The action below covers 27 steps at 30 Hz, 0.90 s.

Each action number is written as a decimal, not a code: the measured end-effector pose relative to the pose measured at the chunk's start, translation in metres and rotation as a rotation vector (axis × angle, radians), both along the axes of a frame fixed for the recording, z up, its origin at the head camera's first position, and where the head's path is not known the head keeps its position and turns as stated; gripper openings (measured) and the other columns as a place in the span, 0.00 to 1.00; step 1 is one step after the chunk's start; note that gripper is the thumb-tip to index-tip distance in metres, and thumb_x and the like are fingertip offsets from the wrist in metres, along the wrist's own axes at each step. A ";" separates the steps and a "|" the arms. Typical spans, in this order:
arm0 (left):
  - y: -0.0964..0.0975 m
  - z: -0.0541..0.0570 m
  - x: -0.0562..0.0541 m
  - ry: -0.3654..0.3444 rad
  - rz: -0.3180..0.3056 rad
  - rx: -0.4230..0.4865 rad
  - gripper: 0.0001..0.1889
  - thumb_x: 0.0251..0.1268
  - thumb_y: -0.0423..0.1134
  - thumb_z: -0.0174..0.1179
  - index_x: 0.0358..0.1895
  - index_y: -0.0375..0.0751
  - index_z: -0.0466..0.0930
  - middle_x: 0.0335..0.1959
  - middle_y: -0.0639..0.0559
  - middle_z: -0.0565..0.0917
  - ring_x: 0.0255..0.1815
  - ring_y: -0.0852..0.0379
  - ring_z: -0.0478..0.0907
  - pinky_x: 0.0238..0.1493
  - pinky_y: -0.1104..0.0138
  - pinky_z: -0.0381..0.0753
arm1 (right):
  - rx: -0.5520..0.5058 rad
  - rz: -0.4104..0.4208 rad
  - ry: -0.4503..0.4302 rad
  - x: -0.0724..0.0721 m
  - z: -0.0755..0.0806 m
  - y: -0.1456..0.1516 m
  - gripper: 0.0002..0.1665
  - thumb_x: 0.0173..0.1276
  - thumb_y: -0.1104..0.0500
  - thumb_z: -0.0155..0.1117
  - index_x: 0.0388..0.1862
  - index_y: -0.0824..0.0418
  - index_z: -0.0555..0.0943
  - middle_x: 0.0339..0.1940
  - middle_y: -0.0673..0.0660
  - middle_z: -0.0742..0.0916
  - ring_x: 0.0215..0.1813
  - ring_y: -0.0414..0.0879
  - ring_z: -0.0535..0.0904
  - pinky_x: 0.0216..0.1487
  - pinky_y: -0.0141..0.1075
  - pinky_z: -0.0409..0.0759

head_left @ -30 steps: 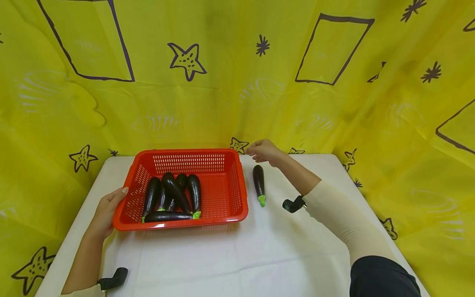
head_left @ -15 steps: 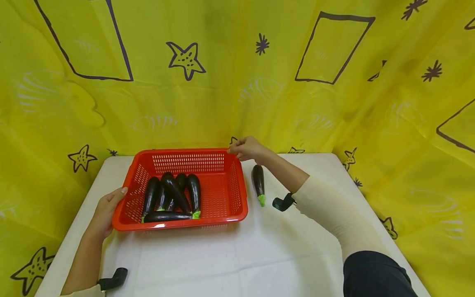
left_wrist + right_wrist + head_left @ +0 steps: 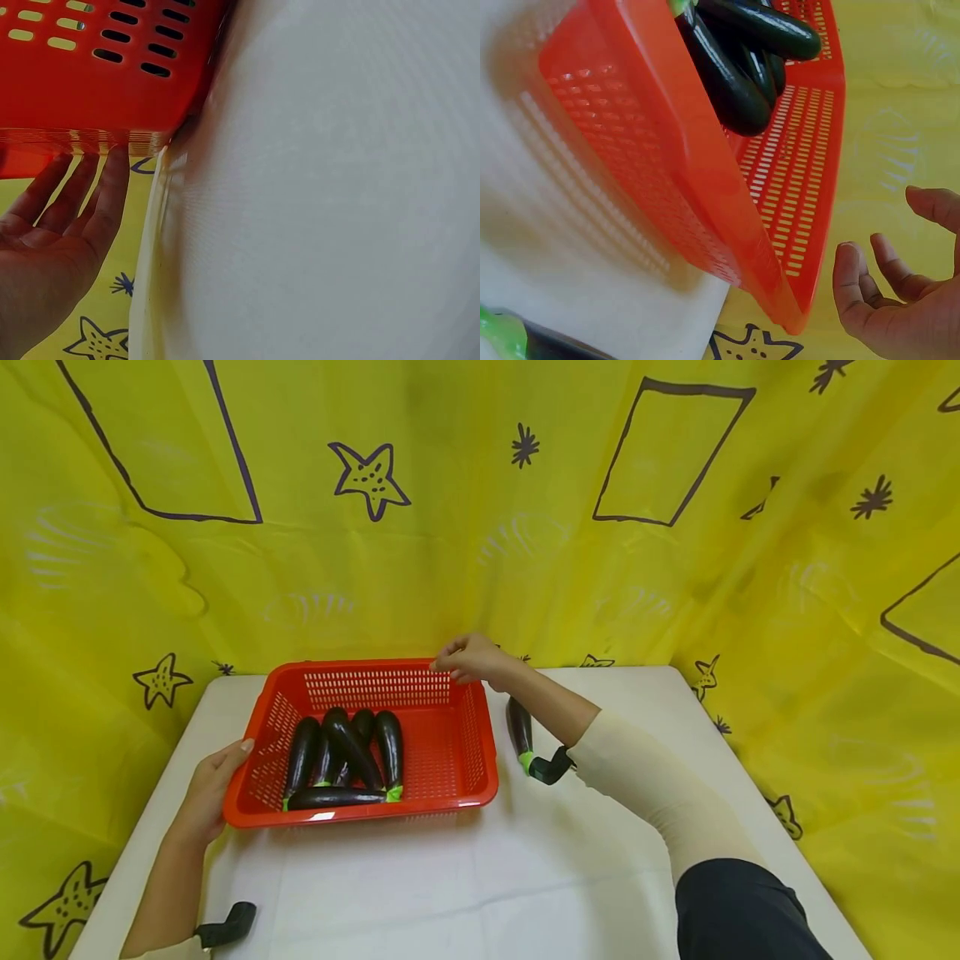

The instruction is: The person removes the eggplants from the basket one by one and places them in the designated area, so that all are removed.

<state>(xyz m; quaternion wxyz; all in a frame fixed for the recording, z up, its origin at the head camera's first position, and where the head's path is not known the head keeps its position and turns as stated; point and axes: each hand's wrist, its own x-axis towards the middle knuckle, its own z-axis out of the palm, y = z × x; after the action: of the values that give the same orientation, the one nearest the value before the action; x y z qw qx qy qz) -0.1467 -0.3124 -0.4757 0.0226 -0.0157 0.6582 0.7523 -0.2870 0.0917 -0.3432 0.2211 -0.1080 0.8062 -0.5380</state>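
A red plastic basket (image 3: 450, 805) with slotted walls holds several dark eggplants (image 3: 352, 750) with green stem ends, bunched toward its left half. At its left end, my left hand (image 3: 206, 789) grips the rim with the thumb on top. The left wrist view shows that hand's fingers (image 3: 112, 191) extended against the outer wall. My right hand (image 3: 474, 658) is over the far right corner, fingers loosely bent and holding nothing. In the right wrist view, a gap separates its fingertips from the rim. One more eggplant (image 3: 519, 727) lies right of the basket, partly covered by the right forearm.
The white-covered table (image 3: 390, 893) extends in front of the basket and to its right. A yellow curtain (image 3: 450, 577) with starfish and shell drawings hangs directly behind and along both sides. Each wrist wears a small black camera (image 3: 228, 927).
My right hand has moved left, from above the lone eggplant to over the basket's far right corner. The left hand and the basket have stayed almost in place.
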 end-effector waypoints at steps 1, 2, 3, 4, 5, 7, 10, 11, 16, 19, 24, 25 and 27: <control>0.000 0.000 0.000 -0.002 0.000 0.004 0.12 0.87 0.42 0.47 0.59 0.53 0.80 0.42 0.60 0.89 0.39 0.60 0.88 0.37 0.66 0.90 | -0.001 -0.003 -0.005 0.000 -0.001 -0.002 0.17 0.73 0.60 0.69 0.54 0.70 0.80 0.54 0.63 0.83 0.56 0.65 0.79 0.68 0.56 0.77; 0.000 0.000 0.000 -0.004 -0.001 0.002 0.12 0.87 0.42 0.47 0.59 0.53 0.80 0.42 0.60 0.89 0.39 0.60 0.88 0.37 0.66 0.90 | 0.001 -0.005 -0.010 -0.001 -0.002 -0.004 0.17 0.73 0.60 0.70 0.54 0.70 0.80 0.53 0.63 0.83 0.55 0.65 0.79 0.67 0.56 0.78; 0.000 0.000 0.001 -0.008 -0.001 -0.001 0.12 0.87 0.42 0.47 0.61 0.51 0.79 0.42 0.60 0.89 0.39 0.60 0.88 0.37 0.66 0.89 | 0.005 -0.007 -0.011 -0.001 -0.003 -0.005 0.17 0.73 0.60 0.70 0.54 0.70 0.81 0.53 0.62 0.83 0.54 0.63 0.80 0.66 0.55 0.79; 0.000 0.000 0.001 -0.012 -0.002 -0.004 0.14 0.87 0.42 0.47 0.64 0.47 0.77 0.42 0.61 0.89 0.39 0.61 0.88 0.37 0.66 0.89 | 0.009 -0.008 -0.010 -0.002 -0.003 -0.007 0.18 0.72 0.60 0.71 0.54 0.70 0.81 0.53 0.62 0.83 0.52 0.62 0.80 0.66 0.55 0.79; 0.000 0.000 0.001 -0.017 -0.003 -0.010 0.17 0.87 0.42 0.47 0.69 0.41 0.73 0.42 0.61 0.89 0.40 0.61 0.88 0.38 0.66 0.89 | 0.013 -0.007 -0.010 -0.003 -0.004 -0.009 0.19 0.72 0.60 0.71 0.55 0.70 0.81 0.52 0.62 0.82 0.53 0.63 0.80 0.66 0.55 0.79; 0.000 -0.001 0.001 -0.022 -0.007 -0.019 0.23 0.88 0.43 0.47 0.73 0.33 0.66 0.43 0.62 0.88 0.40 0.61 0.88 0.38 0.66 0.89 | 0.028 0.004 -0.009 -0.004 -0.004 -0.012 0.20 0.71 0.59 0.72 0.55 0.70 0.81 0.52 0.61 0.82 0.50 0.61 0.80 0.65 0.54 0.80; -0.001 0.000 0.001 -0.022 -0.016 -0.032 0.24 0.87 0.45 0.47 0.74 0.32 0.65 0.43 0.62 0.88 0.40 0.61 0.88 0.38 0.66 0.89 | 0.045 0.033 -0.006 -0.005 -0.002 -0.017 0.19 0.71 0.60 0.72 0.54 0.70 0.80 0.51 0.62 0.82 0.55 0.67 0.79 0.66 0.57 0.78; -0.001 0.001 0.001 -0.021 -0.019 -0.035 0.24 0.87 0.45 0.48 0.74 0.34 0.67 0.43 0.62 0.88 0.40 0.61 0.88 0.38 0.66 0.90 | 0.052 0.046 -0.005 -0.005 -0.002 -0.019 0.18 0.71 0.60 0.72 0.54 0.70 0.80 0.51 0.62 0.82 0.57 0.69 0.79 0.67 0.57 0.78; -0.001 0.004 -0.002 -0.008 -0.024 -0.030 0.16 0.87 0.46 0.49 0.67 0.45 0.75 0.44 0.61 0.88 0.40 0.60 0.89 0.39 0.65 0.90 | 0.085 0.100 -0.004 -0.009 -0.001 -0.030 0.15 0.72 0.61 0.72 0.51 0.68 0.81 0.53 0.61 0.82 0.62 0.69 0.78 0.65 0.55 0.79; -0.002 0.004 -0.003 -0.008 -0.027 -0.037 0.22 0.87 0.46 0.48 0.72 0.36 0.68 0.44 0.62 0.88 0.41 0.61 0.89 0.39 0.65 0.90 | 0.097 0.107 0.008 -0.012 -0.002 -0.037 0.14 0.71 0.61 0.72 0.50 0.68 0.82 0.51 0.60 0.83 0.61 0.68 0.79 0.63 0.52 0.81; -0.003 0.001 -0.001 -0.036 -0.017 -0.037 0.24 0.87 0.45 0.47 0.74 0.33 0.66 0.43 0.63 0.88 0.40 0.61 0.88 0.39 0.65 0.90 | 0.080 0.104 -0.034 -0.015 -0.007 -0.048 0.14 0.71 0.63 0.73 0.50 0.70 0.83 0.47 0.59 0.84 0.63 0.70 0.78 0.66 0.56 0.79; -0.003 0.000 0.000 -0.039 -0.013 -0.034 0.24 0.88 0.45 0.47 0.74 0.33 0.66 0.42 0.63 0.88 0.40 0.61 0.88 0.38 0.65 0.90 | 0.079 0.104 -0.049 -0.016 -0.008 -0.050 0.14 0.71 0.63 0.72 0.51 0.70 0.82 0.47 0.59 0.84 0.63 0.70 0.78 0.67 0.57 0.78; -0.004 -0.002 0.000 -0.036 -0.006 -0.027 0.21 0.88 0.44 0.46 0.72 0.36 0.68 0.42 0.62 0.88 0.39 0.60 0.89 0.38 0.65 0.90 | 0.078 0.108 -0.073 -0.017 -0.010 -0.053 0.15 0.72 0.64 0.72 0.53 0.71 0.82 0.50 0.61 0.83 0.65 0.70 0.77 0.69 0.58 0.76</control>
<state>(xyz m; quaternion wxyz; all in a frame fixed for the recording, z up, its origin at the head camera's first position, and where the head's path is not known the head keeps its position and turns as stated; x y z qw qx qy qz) -0.1464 -0.3163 -0.4772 0.0367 -0.0274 0.6680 0.7428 -0.3040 0.0384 -0.3527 0.2829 -0.1230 0.8110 -0.4971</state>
